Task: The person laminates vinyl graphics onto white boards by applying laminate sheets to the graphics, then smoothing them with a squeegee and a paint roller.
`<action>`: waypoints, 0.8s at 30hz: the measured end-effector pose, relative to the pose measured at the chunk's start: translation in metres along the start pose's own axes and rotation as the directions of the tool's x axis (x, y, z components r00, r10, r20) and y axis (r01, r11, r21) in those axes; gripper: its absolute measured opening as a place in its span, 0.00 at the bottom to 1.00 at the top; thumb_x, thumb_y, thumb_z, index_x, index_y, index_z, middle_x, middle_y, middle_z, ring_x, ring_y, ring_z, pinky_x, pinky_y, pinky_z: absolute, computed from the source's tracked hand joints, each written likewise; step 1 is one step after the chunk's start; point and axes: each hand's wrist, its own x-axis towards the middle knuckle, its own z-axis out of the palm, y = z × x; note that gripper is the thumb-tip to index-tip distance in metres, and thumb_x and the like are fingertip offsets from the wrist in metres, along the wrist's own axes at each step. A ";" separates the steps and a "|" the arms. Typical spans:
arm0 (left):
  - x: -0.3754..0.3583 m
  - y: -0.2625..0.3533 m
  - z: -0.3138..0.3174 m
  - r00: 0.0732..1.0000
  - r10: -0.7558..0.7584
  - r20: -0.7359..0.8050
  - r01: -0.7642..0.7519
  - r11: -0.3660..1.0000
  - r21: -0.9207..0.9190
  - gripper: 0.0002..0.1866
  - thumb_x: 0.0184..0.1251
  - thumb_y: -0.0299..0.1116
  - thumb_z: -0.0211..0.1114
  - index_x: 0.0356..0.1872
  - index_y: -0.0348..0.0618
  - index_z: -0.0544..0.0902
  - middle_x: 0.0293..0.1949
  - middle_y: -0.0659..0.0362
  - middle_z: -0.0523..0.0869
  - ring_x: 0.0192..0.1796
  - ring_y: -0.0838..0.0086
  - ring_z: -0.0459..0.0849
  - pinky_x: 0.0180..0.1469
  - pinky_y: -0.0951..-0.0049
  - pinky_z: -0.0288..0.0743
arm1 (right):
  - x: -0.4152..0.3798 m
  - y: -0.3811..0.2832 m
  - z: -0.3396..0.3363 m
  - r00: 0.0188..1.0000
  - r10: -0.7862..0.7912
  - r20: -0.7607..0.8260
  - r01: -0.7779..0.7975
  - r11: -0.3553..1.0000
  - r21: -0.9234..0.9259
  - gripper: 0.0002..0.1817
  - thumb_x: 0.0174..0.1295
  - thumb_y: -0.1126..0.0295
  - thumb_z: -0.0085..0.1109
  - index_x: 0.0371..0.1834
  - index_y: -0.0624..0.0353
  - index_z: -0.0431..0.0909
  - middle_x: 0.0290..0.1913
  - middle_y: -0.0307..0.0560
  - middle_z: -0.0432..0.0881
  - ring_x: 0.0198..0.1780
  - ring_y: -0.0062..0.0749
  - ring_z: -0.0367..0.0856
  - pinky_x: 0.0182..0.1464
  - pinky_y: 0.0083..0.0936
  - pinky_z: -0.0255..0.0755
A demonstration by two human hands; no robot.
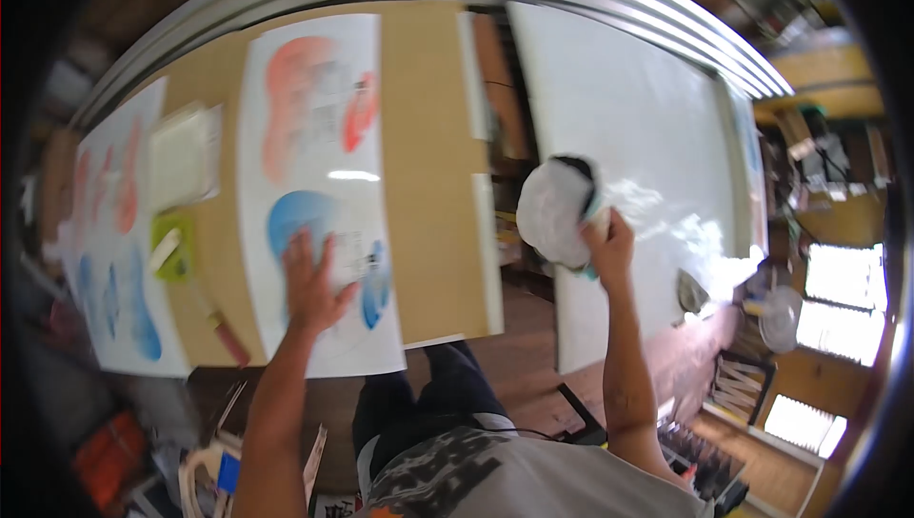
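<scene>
Clearly, the left hand (312, 285) lies flat, fingers spread, on a printed sheet (319, 185) with red shapes at its far end and blue shapes near the hand; the palm presses on the blue part and grips nothing; the sheet rests on a tan board (433, 137), and its near edge hangs a little over the board's edge, just below the wrist. The right hand (607, 247) is raised, well apart from the left one, and is closed around a crumpled white cloth (557, 209); the cloth bulges out to the left of the fingers, with a dark edge at its top and a bit of teal showing under the hand; I cannot tell whether the cloth touches the surface behind it. Behind and to the right of this hand stretches a large white panel (647, 137), glossy, with light patches on it; between the two hands is a dark gap where the board ends. To the left of the left hand, on the same board, lie a green pad (174, 247), a white stack of paper (183, 156) beyond it, and a second printed sheet (114, 232) further left with the same red and blue shapes; a small brown tool (227, 337) lies near the board's edge, just left of the forearm.
</scene>
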 end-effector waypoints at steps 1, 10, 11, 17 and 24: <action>0.000 0.000 -0.003 0.998 -0.036 0.046 0.034 0.999 0.029 0.50 0.60 0.64 0.63 0.79 0.49 0.57 0.78 0.35 0.46 0.79 0.35 0.44 0.76 0.34 0.38 | -0.011 -0.015 0.044 0.995 -0.103 0.006 0.103 0.994 0.025 0.20 0.55 0.74 0.67 0.51 0.61 0.77 0.46 0.50 0.84 0.46 0.39 0.86 0.48 0.35 0.81; 0.007 -0.006 -0.010 0.973 -0.117 0.198 0.113 0.993 0.030 0.49 0.64 0.70 0.53 0.79 0.50 0.57 0.79 0.36 0.45 0.80 0.38 0.40 0.76 0.36 0.33 | -0.052 -0.090 0.304 0.741 -0.560 0.371 0.638 0.759 -0.129 0.22 0.50 0.65 0.72 0.49 0.56 0.81 0.45 0.52 0.86 0.45 0.51 0.86 0.48 0.42 0.80; 0.006 -0.007 -0.009 0.977 -0.099 0.188 0.100 0.995 0.004 0.48 0.64 0.70 0.53 0.79 0.50 0.57 0.79 0.36 0.46 0.80 0.38 0.42 0.76 0.36 0.34 | -0.031 -0.096 0.312 0.740 -0.577 0.345 0.646 0.753 -0.127 0.21 0.51 0.66 0.71 0.49 0.56 0.81 0.45 0.53 0.86 0.44 0.51 0.86 0.48 0.42 0.80; 0.006 -0.012 -0.010 0.976 -0.087 0.199 0.105 0.991 -0.082 0.46 0.64 0.69 0.55 0.77 0.54 0.62 0.78 0.36 0.50 0.79 0.36 0.46 0.75 0.32 0.39 | 0.156 -0.180 0.331 0.802 -0.551 0.231 0.597 0.736 -0.320 0.24 0.58 0.60 0.67 0.57 0.57 0.80 0.51 0.60 0.85 0.51 0.56 0.84 0.55 0.45 0.78; 0.004 -0.014 0.001 0.971 -0.129 0.199 0.152 0.983 -0.101 0.44 0.64 0.69 0.55 0.76 0.57 0.64 0.78 0.38 0.51 0.79 0.37 0.49 0.74 0.32 0.42 | 0.353 -0.259 0.346 0.828 -0.553 0.090 0.496 0.649 -0.577 0.25 0.68 0.47 0.52 0.58 0.51 0.78 0.52 0.61 0.85 0.56 0.57 0.83 0.59 0.49 0.75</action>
